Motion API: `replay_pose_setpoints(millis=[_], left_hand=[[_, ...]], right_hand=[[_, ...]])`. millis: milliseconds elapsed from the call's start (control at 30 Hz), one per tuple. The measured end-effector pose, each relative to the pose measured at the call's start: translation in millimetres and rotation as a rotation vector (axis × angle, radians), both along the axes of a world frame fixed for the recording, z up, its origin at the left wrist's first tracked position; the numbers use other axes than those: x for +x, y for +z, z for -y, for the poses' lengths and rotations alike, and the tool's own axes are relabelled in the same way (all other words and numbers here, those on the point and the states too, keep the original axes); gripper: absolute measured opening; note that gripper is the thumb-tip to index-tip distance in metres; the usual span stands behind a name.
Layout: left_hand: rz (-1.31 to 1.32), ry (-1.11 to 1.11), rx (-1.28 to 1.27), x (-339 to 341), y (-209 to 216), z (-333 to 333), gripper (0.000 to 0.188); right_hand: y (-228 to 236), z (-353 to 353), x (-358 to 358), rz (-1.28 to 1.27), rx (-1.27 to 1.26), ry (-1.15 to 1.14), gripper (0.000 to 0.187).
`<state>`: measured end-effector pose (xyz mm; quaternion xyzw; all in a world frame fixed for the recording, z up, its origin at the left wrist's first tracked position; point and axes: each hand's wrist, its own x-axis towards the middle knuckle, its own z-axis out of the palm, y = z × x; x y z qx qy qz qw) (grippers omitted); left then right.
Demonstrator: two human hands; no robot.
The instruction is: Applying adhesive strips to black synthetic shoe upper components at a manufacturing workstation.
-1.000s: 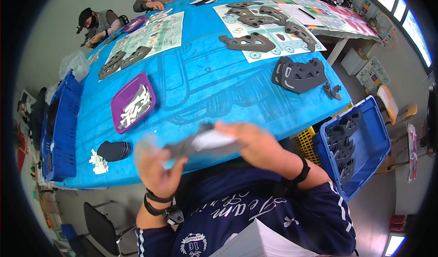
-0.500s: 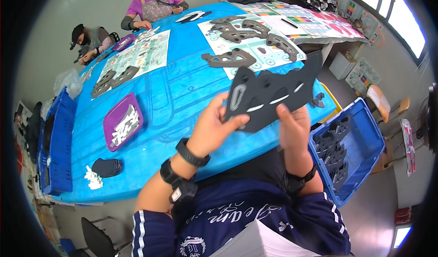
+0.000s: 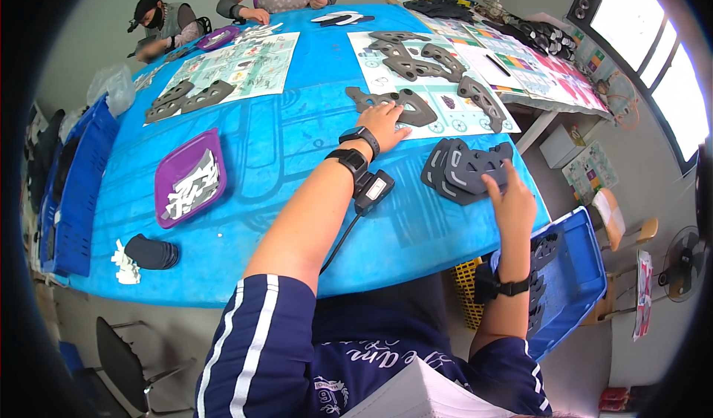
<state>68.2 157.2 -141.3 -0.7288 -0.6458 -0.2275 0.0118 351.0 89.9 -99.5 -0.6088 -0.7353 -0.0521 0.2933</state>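
My left hand (image 3: 380,127) is stretched out across the table, fingers extended onto the near edge of a grey foam piece with cut-out holes (image 3: 418,110). It grips nothing that I can see. By the table's right edge lies a small stack of dark, notched foam pieces (image 3: 462,170) with pale slots. My right hand (image 3: 514,199) is at that stack's right side, thumb and forefinger apart and touching or nearly touching it. More grey foam pieces (image 3: 416,67) rest on a printed sheet (image 3: 460,121) beyond my left hand.
A purple basket (image 3: 165,173) of white strips sits on the left, with a dark stack (image 3: 151,252) and white bits (image 3: 125,262) nearer me. Blue crates stand at the left (image 3: 78,195) and lower right (image 3: 587,284). A yellow basket (image 3: 466,288) is under the edge. Two people work across the table.
The dark notched piece held in both hands has left them, and a stack of such pieces now lies at the table's right. My left hand has reached forward to the grey piece.
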Motion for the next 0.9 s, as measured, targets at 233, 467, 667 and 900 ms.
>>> replay_pose_setpoints(millis=[233, 467, 667, 900], left_hand=[[-0.190, -0.036, 0.051, -11.3, 8.0, 10.2, 0.045], [-0.274, -0.362, 0.134, -33.7, 28.8, 78.0, 0.043], [-0.504, -0.357, 0.002, -50.4, 29.1, 161.6, 0.034], [1.188, -0.086, 0.357, -28.3, 66.4, 244.6, 0.012]], right_hand=[[3.0, 60.1, -31.0, 0.090, 0.183, 0.628, 0.040], [-0.7, 76.4, -44.7, -0.124, 0.130, 0.723, 0.036], [-6.4, 98.0, -67.9, -0.200, 0.003, 0.859, 0.040], [-35.3, 121.9, -107.7, -1.035, -0.494, 1.014, 0.074]])
